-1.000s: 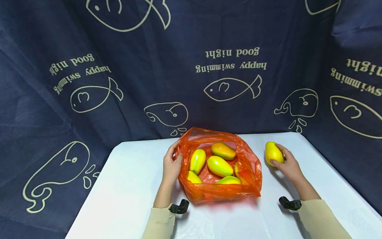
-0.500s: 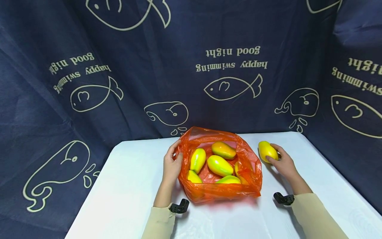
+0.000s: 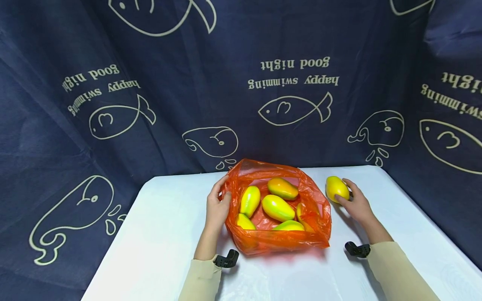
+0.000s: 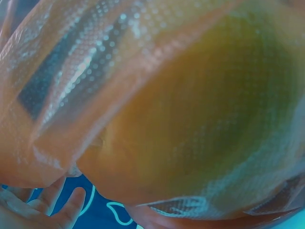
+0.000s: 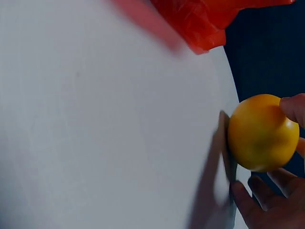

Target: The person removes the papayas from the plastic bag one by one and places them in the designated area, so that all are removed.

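Observation:
A red plastic bag [image 3: 276, 242] stands with its mouth open on the white table. Inside lie several yellow-green mangoes [image 3: 278, 208], one of them more orange. At the bag's left side my left hand [image 3: 217, 209] grips its edge, thumb on the near side and fingers reaching behind. In the left wrist view the bag's thin film [image 4: 157, 62] fills most of the picture, and some of my left fingers [image 4: 71, 207] show at the lower left. Just right of the bag, my right hand [image 3: 357, 205] holds a yellow mango [image 3: 336, 189] between thumb and fingers.
The white table [image 3: 162, 234] ends at the back against a dark blue curtain [image 3: 211, 83] printed with fish, whales and lettering. More of that curtain hangs along both sides. Black wrist cameras [image 3: 226, 259] sit on both wrists.
Over the last second my right hand has moved left, bringing the mango closer to the bag. In the latest half second it has barely shifted. My left hand and the bag stay put.

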Demonstrator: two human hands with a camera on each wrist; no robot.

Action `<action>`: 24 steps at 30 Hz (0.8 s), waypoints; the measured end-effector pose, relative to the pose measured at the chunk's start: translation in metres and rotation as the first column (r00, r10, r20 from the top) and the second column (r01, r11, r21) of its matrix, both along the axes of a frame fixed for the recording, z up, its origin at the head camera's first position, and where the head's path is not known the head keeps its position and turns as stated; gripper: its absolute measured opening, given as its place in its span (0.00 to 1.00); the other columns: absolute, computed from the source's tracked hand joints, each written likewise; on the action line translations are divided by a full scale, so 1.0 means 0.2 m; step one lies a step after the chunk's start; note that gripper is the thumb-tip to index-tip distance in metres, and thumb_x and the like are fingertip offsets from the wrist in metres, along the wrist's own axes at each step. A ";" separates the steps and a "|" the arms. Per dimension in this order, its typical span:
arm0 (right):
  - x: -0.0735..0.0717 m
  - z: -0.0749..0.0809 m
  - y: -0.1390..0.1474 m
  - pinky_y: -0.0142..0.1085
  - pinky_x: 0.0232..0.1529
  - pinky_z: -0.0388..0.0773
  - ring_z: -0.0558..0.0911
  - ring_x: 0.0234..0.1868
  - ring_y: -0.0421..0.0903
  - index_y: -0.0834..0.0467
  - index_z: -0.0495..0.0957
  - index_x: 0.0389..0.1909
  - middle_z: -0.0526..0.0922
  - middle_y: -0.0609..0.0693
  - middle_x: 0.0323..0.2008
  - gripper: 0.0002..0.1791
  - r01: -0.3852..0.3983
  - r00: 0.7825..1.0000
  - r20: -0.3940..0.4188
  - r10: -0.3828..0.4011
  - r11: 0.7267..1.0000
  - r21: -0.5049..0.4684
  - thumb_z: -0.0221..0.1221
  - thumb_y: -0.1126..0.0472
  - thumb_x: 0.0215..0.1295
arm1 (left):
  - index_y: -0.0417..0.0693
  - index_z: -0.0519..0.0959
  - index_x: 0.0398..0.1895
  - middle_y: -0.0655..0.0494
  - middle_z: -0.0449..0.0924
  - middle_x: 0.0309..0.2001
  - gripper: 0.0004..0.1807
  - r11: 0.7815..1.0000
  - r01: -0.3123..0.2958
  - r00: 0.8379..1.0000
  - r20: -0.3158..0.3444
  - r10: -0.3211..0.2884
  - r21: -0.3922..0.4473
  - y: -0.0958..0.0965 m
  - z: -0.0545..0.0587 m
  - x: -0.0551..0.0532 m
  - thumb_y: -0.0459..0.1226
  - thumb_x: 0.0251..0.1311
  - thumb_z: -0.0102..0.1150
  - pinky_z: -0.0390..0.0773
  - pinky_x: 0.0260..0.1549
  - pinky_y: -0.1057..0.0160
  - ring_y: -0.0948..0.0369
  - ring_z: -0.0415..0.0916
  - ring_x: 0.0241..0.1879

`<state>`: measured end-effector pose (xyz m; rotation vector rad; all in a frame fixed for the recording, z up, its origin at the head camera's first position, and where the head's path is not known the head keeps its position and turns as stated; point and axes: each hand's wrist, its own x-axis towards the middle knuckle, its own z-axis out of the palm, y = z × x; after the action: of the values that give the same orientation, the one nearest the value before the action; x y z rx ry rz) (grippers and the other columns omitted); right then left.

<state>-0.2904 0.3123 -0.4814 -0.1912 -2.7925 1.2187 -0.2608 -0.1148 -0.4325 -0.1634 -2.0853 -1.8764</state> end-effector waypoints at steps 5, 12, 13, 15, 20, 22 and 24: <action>0.01 0.02 0.00 0.72 0.66 0.57 0.55 0.72 0.76 0.60 0.42 0.79 0.50 0.76 0.74 0.47 0.004 1.000 -0.008 -0.004 0.997 0.073 0.55 0.47 0.70 | 0.53 0.73 0.68 0.53 0.74 0.67 0.27 1.000 0.006 1.000 0.004 -0.006 0.013 0.00 0.00 -0.01 0.27 0.67 0.48 0.73 0.65 0.46 0.52 0.71 0.66; 0.04 0.07 -0.01 0.73 0.66 0.57 0.55 0.72 0.75 0.61 0.45 0.79 0.51 0.75 0.73 0.44 0.043 0.996 -0.077 -0.037 0.996 0.083 0.53 0.48 0.71 | 0.53 0.74 0.68 0.52 0.74 0.67 0.27 1.000 -0.002 1.000 -0.001 0.002 0.017 -0.01 -0.01 -0.01 0.26 0.67 0.49 0.73 0.65 0.46 0.51 0.71 0.66; 0.05 0.08 -0.02 0.73 0.66 0.57 0.55 0.72 0.75 0.61 0.45 0.79 0.51 0.75 0.73 0.43 0.047 0.995 -0.093 -0.039 0.996 0.082 0.53 0.48 0.72 | 0.53 0.74 0.68 0.52 0.74 0.67 0.27 1.000 -0.001 1.000 -0.002 0.001 0.016 -0.01 -0.01 -0.01 0.26 0.67 0.49 0.74 0.64 0.46 0.51 0.72 0.65; 0.06 0.10 -0.03 0.73 0.66 0.57 0.55 0.72 0.74 0.60 0.46 0.79 0.51 0.74 0.74 0.43 0.047 0.992 -0.122 -0.037 0.996 0.076 0.52 0.48 0.72 | 0.53 0.74 0.68 0.52 0.74 0.67 0.27 1.000 0.000 1.000 -0.002 0.001 0.012 -0.01 -0.01 -0.01 0.26 0.67 0.49 0.74 0.64 0.47 0.51 0.72 0.65; 0.08 0.16 -0.06 0.73 0.66 0.56 0.55 0.73 0.73 0.59 0.48 0.79 0.52 0.72 0.74 0.41 0.023 0.980 -0.199 -0.009 0.998 0.067 0.53 0.50 0.71 | 0.55 0.74 0.67 0.53 0.75 0.66 0.27 1.000 -0.012 1.000 -0.002 0.012 0.004 -0.01 -0.01 -0.01 0.26 0.66 0.49 0.74 0.64 0.48 0.52 0.72 0.65; 0.10 0.18 -0.08 0.73 0.66 0.56 0.55 0.73 0.73 0.59 0.49 0.78 0.53 0.72 0.74 0.40 0.013 0.972 -0.234 0.002 0.998 0.065 0.54 0.51 0.71 | 0.55 0.75 0.67 0.53 0.75 0.66 0.27 1.000 -0.011 1.000 -0.004 0.011 0.005 -0.01 -0.01 -0.01 0.26 0.66 0.49 0.74 0.64 0.47 0.51 0.72 0.65; 0.11 0.21 -0.10 0.73 0.66 0.56 0.55 0.73 0.72 0.59 0.50 0.78 0.53 0.71 0.75 0.40 0.002 0.964 -0.267 0.014 0.998 0.060 0.54 0.53 0.71 | 0.54 0.74 0.67 0.52 0.74 0.67 0.27 1.000 -0.006 1.000 -0.004 0.006 0.007 -0.01 -0.01 -0.01 0.26 0.66 0.49 0.73 0.65 0.46 0.51 0.71 0.65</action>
<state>-0.2675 0.2927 -0.4401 -0.0113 -2.5923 1.0700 -0.2627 -0.1171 -0.4345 -0.1591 -2.0744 -1.8778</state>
